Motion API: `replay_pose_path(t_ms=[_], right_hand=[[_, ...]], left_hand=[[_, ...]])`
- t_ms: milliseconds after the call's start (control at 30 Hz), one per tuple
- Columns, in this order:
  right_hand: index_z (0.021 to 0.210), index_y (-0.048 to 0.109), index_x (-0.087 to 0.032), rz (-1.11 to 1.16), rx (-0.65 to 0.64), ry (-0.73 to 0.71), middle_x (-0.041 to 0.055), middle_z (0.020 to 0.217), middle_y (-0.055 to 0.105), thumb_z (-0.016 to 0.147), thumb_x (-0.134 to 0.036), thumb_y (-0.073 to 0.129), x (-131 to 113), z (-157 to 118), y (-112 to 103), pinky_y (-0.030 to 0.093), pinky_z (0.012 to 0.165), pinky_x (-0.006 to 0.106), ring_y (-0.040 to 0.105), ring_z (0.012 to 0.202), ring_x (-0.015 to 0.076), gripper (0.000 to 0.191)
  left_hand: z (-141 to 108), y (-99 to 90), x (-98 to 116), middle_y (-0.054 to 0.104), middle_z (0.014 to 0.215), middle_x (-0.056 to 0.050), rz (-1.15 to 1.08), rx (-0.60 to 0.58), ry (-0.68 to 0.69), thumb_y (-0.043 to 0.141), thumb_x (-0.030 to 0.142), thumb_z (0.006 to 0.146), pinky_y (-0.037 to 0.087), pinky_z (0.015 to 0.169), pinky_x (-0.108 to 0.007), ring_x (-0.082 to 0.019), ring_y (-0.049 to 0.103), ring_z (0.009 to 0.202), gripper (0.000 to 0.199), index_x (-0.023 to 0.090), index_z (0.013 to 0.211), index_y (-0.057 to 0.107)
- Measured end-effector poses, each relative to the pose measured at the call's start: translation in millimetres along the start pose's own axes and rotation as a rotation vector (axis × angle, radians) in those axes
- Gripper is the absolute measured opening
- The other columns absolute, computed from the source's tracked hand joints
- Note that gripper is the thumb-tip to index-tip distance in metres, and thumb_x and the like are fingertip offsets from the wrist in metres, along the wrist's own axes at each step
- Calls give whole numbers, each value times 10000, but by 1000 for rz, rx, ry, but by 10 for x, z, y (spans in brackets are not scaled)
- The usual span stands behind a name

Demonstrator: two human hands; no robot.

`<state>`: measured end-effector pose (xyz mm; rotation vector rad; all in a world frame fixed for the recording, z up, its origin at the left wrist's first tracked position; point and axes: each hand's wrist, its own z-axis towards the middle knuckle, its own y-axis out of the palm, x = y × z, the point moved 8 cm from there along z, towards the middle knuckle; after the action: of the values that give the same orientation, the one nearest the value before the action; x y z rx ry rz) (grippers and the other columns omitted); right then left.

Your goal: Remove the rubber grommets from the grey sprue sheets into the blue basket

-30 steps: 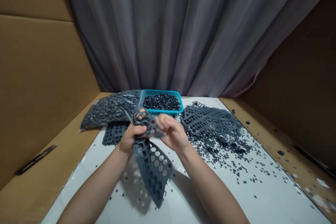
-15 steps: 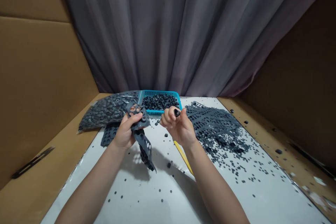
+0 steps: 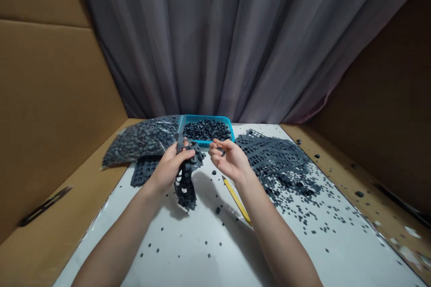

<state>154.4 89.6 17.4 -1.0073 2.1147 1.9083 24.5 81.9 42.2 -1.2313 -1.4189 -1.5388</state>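
Observation:
My left hand grips a torn strip of dark grey perforated sheet, thumb on top. The strip hangs down over the table, with round holes and raised round parts. To its right, my right hand is raised with curled fingers, thumb close to the fingertips. A small black piece shows partly between these fingers; most of it is hidden. Behind the hands stands a blue basket filled with small black pieces. A clear bag packed with round dark pieces lies beyond my left hand.
A stack of perforated dark sheets lies right, with many loose bits around it. Under my right forearm is a yellow pencil-like stick with a dark tip. Another dark sheet lies under the bag. Cardboard walls flank the white table.
The strip has turned and swung, its end now hanging straighter. My right hand's thumb has moved in over the fingers, and the black piece between them is now mostly covered.

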Motion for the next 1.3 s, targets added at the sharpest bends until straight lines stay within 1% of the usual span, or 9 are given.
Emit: replay_pose_path(t_ms=[133, 267, 400, 500, 600, 833, 933, 1033, 1300], right_hand=[[679, 470, -178, -386, -11, -189, -110, 466, 230, 777, -259, 498, -80, -44, 49, 85, 351, 169, 90, 382, 42, 130], [650, 510, -167, -1191, 4, -573, -89, 493, 276, 731, -379, 640, -197, -286, 331, 170, 440, 193, 224, 445, 52, 261], [656, 485, -170, -1647, -111, -644, -68, 522, 351, 761, -409, 628, -68, -377, 514, 217, 492, 210, 321, 498, 71, 298], [607, 418, -171, -1701, -224, -631, -57, 528, 372, 852, -385, 518, 9, -382, 571, 225, 496, 215, 334, 500, 72, 341], [643, 424, -173, -1733, -236, -634, -47, 559, 414, 901, -354, 441, 1, -403, 595, 236, 506, 218, 358, 511, 78, 315], [832, 495, -186, -1894, 10, -708, -47, 575, 434, 811, -475, 549, -206, -542, 575, 251, 531, 223, 395, 516, 99, 294], [833, 492, -191, -1942, -56, -747, -48, 594, 449, 768, -451, 601, -160, -587, 638, 241, 535, 223, 390, 516, 90, 290], [803, 489, -187, -1992, -101, -768, -42, 604, 459, 787, -380, 570, -118, -603, 674, 227, 536, 231, 375, 516, 86, 210], [801, 454, -190, -1941, -281, -644, -50, 622, 421, 808, -343, 523, -73, -580, 645, 236, 531, 225, 351, 525, 83, 169]], left_hand=[[30, -8, -12, 460, 630, 52, 52, -19, 5, 691, 245, 660, 383, 549, -171, -76, 458, 575, 226, 170, 779, 514], [35, -39, 31, 478, 668, 45, 133, -32, 88, 689, 256, 670, 385, 582, -182, -86, 463, 616, 213, 168, 785, 532], [4, 66, -4, 534, 732, 18, 137, -166, 80, 705, 286, 669, 424, 659, -230, -122, 517, 686, 265, 158, 839, 547], [-6, 98, -26, 551, 757, 11, 98, -190, 79, 729, 284, 657, 438, 710, -253, -133, 536, 723, 306, 157, 859, 538], [7, 77, -31, 564, 785, 4, 108, -172, 84, 726, 296, 675, 435, 722, -250, -130, 538, 740, 305, 155, 867, 536], [41, -24, 5, 541, 774, 28, 190, -89, 94, 718, 345, 688, 412, 704, -231, -117, 521, 727, 355, 172, 938, 535], [30, 8, 21, 546, 779, 25, 172, -120, 116, 681, 374, 726, 413, 714, -237, -122, 528, 740, 328, 172, 935, 529], [-19, 110, 31, 574, 833, 1, 270, -249, 136, 603, 383, 798, 419, 756, -256, -142, 544, 808, 259, 174, 930, 529], [-124, 150, 175, 548, 897, -30, 642, -367, 250, 529, 366, 847, 412, 805, -307, -178, 530, 881, 227, 178, 954, 464]])
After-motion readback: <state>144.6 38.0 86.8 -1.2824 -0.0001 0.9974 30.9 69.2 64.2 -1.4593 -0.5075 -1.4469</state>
